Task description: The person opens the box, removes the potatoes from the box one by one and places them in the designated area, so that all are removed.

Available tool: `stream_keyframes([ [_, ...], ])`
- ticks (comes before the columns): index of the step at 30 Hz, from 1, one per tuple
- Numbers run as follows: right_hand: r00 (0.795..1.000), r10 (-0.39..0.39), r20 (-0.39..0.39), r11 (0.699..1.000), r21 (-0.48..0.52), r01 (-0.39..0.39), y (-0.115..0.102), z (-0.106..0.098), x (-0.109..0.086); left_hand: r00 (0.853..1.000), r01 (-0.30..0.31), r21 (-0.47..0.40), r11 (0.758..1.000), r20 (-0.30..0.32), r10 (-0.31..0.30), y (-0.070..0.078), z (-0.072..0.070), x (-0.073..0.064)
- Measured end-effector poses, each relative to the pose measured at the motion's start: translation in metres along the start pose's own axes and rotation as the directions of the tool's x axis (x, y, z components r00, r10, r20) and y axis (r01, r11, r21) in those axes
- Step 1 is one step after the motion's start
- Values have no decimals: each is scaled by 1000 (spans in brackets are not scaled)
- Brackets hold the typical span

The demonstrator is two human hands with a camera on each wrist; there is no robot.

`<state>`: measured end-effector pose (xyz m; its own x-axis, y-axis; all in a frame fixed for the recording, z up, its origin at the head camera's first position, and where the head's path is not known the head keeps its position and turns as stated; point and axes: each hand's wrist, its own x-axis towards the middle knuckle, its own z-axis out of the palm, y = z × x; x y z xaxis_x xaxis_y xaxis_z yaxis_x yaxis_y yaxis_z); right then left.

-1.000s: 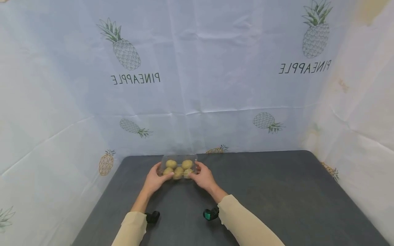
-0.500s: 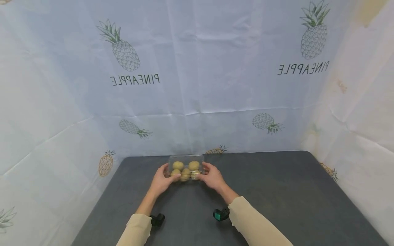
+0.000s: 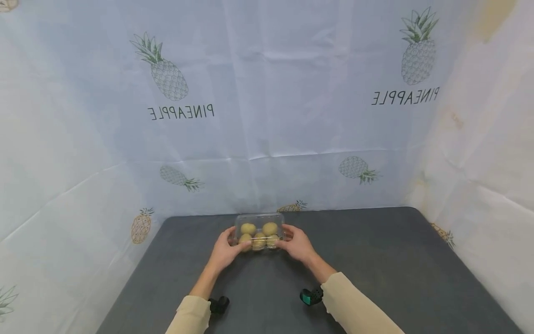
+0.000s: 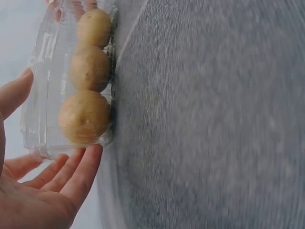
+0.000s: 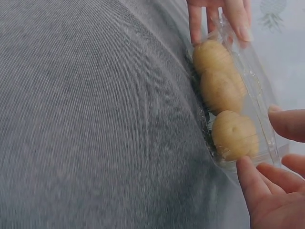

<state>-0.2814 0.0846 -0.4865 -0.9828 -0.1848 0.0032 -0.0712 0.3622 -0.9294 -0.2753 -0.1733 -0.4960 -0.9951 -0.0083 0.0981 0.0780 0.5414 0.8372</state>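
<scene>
A clear plastic clamshell box (image 3: 260, 217) stands at the back of the dark table, with several potatoes (image 3: 270, 228) showing through its walls. My left hand (image 3: 225, 248) holds its left end, thumb at the front and fingertips against the side, as the left wrist view also shows. On the opposite end, my right hand (image 3: 298, 245) grips in the same way; in the right wrist view its fingertips (image 5: 244, 164) touch the end wall. The lid looks closed. Whether the box's underside touches the table or hovers slightly I cannot tell.
The dark grey table (image 3: 375, 269) stretches to both sides and in front of the box. Behind it hangs a pale cloth (image 3: 292, 116) printed with pineapples, and similar cloth encloses both sides. Small black devices (image 3: 312, 296) are worn on the wrists.
Both hands have moved to the right together with the box of potatoes between them. Their hold on its two ends looks the same. The head view has tilted up slightly.
</scene>
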Motion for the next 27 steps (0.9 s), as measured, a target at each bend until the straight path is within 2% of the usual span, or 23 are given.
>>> stream_keyframes([
  [12, 1000, 0, -14, 1000, -16, -1, 7, -22, -12, 999, -37, -8, 999, 2, 37, 10, 20, -3],
  [21, 1000, 13, -22, 1000, -7, -13, 14, -37, -21, 996, -79, -18, 997, 28, 79, 18, 29, -6],
  [27, 1000, 17, -16, 1000, 1, -17, 19, -51, -26, 995, -91, -36, 995, 43, 92, 25, 41, -7],
])
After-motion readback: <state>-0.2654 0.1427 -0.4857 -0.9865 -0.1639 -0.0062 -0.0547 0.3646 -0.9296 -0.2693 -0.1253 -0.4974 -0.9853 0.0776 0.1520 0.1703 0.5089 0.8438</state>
